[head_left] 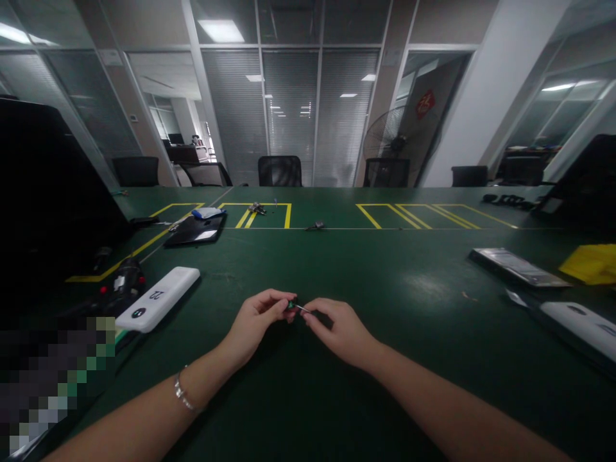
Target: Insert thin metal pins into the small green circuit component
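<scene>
Over the green table point(308, 263), my left hand point(255, 324) is closed, pinching a small green and black part point(291, 305) between thumb and fingers. Its exact kind is too small to make out. My right hand point(342, 330) faces it from the right, thumb and fingertips closed on a thin, light metal rod point(302, 309). The rod's left end meets or nearly meets the green and black part; contact cannot be told. Fingers cover much of both things.
A white power bank point(166, 296) lies left, beside black gear point(129, 277). Another white device point(580, 327), a flat dark-edged box point(520, 266) and a yellow object point(591, 263) are right. Small metal pieces point(257, 208) and a dark part point(316, 225) lie farther back.
</scene>
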The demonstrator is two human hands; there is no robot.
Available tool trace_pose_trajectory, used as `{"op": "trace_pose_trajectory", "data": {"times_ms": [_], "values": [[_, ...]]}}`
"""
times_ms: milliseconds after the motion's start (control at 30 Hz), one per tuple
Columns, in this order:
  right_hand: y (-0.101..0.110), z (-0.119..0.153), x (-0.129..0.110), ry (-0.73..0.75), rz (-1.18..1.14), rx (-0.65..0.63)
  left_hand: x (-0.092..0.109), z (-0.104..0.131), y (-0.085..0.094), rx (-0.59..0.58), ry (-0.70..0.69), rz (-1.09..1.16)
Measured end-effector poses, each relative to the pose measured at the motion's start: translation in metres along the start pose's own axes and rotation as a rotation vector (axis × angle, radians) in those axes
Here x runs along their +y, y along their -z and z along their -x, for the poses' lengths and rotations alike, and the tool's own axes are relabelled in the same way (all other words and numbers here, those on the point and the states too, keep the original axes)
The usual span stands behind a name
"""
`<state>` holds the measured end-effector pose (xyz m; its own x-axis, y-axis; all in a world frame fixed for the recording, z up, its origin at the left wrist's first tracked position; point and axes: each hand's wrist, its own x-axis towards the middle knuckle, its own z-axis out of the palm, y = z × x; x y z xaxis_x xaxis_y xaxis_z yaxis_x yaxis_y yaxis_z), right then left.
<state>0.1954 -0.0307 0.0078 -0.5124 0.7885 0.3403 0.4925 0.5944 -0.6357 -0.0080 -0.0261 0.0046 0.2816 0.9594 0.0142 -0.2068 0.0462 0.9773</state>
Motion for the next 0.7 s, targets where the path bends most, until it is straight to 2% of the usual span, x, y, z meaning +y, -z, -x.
{"op": "trace_pose_trajectory", "data": {"times_ms": [200,400,567,700], "values": [[-0.0026,0.0000,0.0032,-0.010,-0.012,0.009,0.0001,0.0002,-0.0024,-0.097,0.036,-0.031],[-0.0018,0.0000,0.0027,-0.004,-0.014,0.018,0.0004,0.0020,-0.0041,-0.206,0.010,-0.171],[-0.0006,0.0004,0.0008,0.000,-0.036,0.001,0.0014,0.0013,-0.0040,-0.143,0.020,-0.185],[-0.0003,0.0003,0.0004,0.000,-0.030,0.008,-0.0012,-0.0021,0.0000,-0.079,0.021,-0.069]]}}
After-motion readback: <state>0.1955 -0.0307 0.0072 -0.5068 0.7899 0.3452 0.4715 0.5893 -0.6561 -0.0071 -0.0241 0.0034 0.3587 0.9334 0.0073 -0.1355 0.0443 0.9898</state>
